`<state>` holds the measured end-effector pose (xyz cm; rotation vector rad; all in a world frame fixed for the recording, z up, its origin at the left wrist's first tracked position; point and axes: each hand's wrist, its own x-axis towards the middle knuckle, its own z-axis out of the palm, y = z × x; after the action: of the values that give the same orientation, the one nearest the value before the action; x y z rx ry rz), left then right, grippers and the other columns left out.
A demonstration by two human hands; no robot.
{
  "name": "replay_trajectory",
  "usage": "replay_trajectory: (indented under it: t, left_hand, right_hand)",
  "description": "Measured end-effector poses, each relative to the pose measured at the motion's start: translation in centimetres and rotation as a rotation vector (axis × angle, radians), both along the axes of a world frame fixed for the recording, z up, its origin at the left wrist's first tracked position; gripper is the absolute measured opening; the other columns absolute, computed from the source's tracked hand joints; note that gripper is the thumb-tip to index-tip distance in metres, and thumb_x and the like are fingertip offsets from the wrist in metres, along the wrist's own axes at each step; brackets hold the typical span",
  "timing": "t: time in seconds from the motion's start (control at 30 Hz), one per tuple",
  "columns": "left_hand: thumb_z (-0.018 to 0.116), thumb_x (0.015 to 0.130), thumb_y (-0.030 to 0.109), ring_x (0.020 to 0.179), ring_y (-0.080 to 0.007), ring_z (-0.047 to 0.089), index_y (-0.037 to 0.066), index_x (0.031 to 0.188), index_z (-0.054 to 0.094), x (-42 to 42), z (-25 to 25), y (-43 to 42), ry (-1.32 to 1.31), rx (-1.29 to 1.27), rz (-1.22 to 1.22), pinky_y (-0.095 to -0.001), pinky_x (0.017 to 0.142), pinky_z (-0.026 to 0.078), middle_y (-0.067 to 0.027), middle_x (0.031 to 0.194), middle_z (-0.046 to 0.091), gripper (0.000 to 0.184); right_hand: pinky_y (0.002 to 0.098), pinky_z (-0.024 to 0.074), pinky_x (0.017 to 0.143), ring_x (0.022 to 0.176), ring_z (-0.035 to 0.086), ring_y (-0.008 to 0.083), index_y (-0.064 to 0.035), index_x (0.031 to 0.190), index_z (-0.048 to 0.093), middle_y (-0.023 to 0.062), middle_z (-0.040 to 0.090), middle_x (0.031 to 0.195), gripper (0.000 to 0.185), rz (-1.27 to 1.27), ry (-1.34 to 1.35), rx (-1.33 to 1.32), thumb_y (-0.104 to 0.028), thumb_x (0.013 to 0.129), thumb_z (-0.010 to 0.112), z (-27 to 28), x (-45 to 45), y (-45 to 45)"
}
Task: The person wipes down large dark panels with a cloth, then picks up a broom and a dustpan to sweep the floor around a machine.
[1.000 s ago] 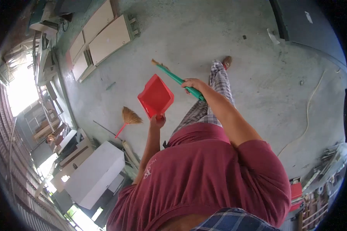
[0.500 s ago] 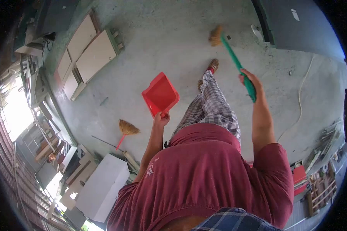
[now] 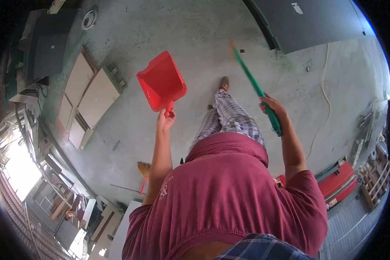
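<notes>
My left hand is closed round the short handle of a red dustpan, which is held up off to the left with its hollow side showing. In my right hand is the green handle of a hand broom, its far end pointing away from me. Only a faint, blurred bit of the straw bristles shows at that end. Close to the broom tip lies a small dark piece on the grey floor.
Another straw broom with a red handle lies at left, partly behind my arm. Pale panels rest on the floor. A dark grey cabinet stands ahead right, near a white cord. A red case sits at right.
The dustpan has moved up and left, farther from my body. My right hand is slightly lower, and the bristles have turned mostly out of sight. My view has shifted over the floor.
</notes>
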<state>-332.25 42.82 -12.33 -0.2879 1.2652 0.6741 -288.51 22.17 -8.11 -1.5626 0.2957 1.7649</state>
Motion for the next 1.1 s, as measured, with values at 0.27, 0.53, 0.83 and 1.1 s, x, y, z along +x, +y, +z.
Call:
replay_trajectory:
  t: [0.27,0.53,0.83,1.1]
  left_hand:
    - [0.042,0.079,0.017,0.069,-0.0186,0.052,0.000,0.099,0.045,-5.8,2.6,-1.8,0.108,-0.181,0.063,-0.0302,0.059,0.044,-0.0141,0.088,0.052,0.026]
    - [0.042,0.077,0.015,0.064,-0.0202,0.052,-0.001,0.091,0.046,-19.5,1.1,-3.8,0.223,-0.394,0.206,-0.0318,0.056,0.045,-0.0138,0.078,0.052,0.023]
    - [0.043,0.075,0.009,0.065,-0.0203,0.052,-0.003,0.088,0.049,-31.0,1.0,3.0,-0.002,-0.055,0.343,-0.0299,0.058,0.046,-0.0145,0.080,0.053,0.019]
    - [0.041,0.078,0.014,0.065,-0.0184,0.052,0.000,0.101,0.044,-37.5,5.7,4.4,0.045,0.067,0.500,-0.0294,0.061,0.044,-0.0138,0.082,0.054,0.027]
  right_hand:
    - [0.0177,0.0387,0.041,0.050,0.044,0.0074,-0.0095,0.104,0.043,0.0046,0.045,0.068,0.031,0.028,0.191,-0.011,-0.016,0.077,0.056,-4.9,-2.8,4.7]
    - [0.0208,0.0396,0.039,0.046,0.046,0.0113,-0.0096,0.089,0.037,0.0088,0.047,0.059,0.026,-0.287,-0.046,-0.170,-0.016,0.074,0.058,-8.1,0.5,6.9]
    - [0.0263,0.0365,0.035,0.040,0.043,0.0129,-0.0138,0.114,0.031,0.0043,0.043,0.054,0.042,0.343,-0.110,0.026,-0.015,0.077,0.051,-2.8,-20.0,16.2]
    - [0.0263,0.0386,0.041,0.046,0.046,0.0126,-0.0079,0.102,0.039,0.0046,0.047,0.061,0.033,0.924,0.510,0.214,-0.022,0.077,0.054,-8.4,-49.8,29.0]
